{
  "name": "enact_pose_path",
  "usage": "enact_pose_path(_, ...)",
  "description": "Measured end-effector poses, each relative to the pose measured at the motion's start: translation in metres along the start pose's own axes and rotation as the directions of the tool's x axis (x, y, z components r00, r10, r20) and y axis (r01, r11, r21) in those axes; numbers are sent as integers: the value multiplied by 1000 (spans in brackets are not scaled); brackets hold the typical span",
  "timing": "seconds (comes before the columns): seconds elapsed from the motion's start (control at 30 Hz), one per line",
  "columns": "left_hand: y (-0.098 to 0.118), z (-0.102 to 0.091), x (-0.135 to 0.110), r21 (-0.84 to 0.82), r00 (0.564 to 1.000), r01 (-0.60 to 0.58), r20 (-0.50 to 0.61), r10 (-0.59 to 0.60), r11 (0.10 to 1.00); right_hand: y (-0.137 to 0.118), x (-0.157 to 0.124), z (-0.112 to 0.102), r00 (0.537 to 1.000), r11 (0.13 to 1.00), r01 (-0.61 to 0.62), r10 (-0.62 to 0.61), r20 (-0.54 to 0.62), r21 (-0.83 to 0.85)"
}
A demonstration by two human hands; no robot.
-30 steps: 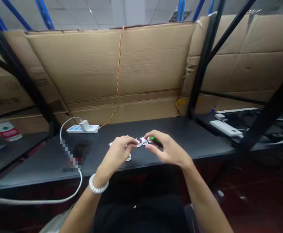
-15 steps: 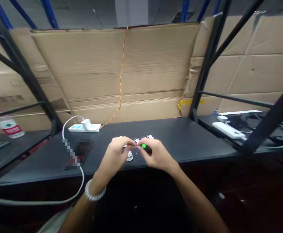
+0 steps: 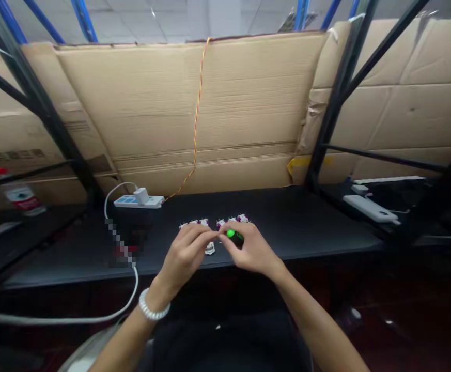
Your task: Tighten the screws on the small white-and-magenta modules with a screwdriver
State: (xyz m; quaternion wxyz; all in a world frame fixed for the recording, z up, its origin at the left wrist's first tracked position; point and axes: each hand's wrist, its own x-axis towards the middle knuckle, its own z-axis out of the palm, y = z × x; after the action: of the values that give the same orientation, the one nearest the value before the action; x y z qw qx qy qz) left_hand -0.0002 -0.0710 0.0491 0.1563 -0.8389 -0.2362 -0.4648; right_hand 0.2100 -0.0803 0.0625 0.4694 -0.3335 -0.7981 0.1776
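The middle of my view is the worst part: the left hand (image 3: pixel 184 256) and the right hand (image 3: pixel 252 248) cover most of what they are working on, and I can't see what lies under the palms. The fingertips of the two hands come very close above the black tabletop (image 3: pixel 326 222), but I can't tell whether they touch. The right hand curves over a small dark object (image 3: pixel 237 240) with a bright green spot on top. Its fingers are around or against it, though I can't tell if they are actually gripping it, and the object is too blurred and too covered to identify. I can't tell if the left hand is holding anything either.

Just beyond the hands, small white-and-magenta pieces (image 3: pixel 231 221) lie in a loose row on the tabletop, with one more white piece (image 3: pixel 210 249) poking out between the hands. They are too small and soft on my feed to read any detail.

To the left, a white cable (image 3: pixel 135 279) runs past a pixelated patch (image 3: pixel 126 237) that hides whatever sits there, and up to a white power strip (image 3: pixel 138 202). A beaded white bracelet (image 3: pixel 153 308) circles the left wrist, and a white power bank (image 3: pixel 368 208) lies on the lower shelf at right
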Motion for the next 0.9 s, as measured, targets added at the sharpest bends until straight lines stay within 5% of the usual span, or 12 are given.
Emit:
enact_pose_path(0.27, -13, 4, -11, 4, 1000, -16, 12, 16, 1000, 3, 2, 7, 995, 997, -80, 80, 55, 10)
enact_pose_path(0.43, -20, 7, -23, -58, 985, 158, 74, -154, 986, 10, 6, 8, 990, 994, -108, 109, 94, -14)
enact_pose_path(0.6, -23, 12, -38, -127, 917, 377, 192, -350, 917, 15, 6, 8, 989, 992, -118, 121, 90, -36)
enact_pose_path(0.9, -26, 23, -51, -146, 885, 430, 260, -385, 891, 18, 5, 5, 991, 993, -114, 116, 69, -40)
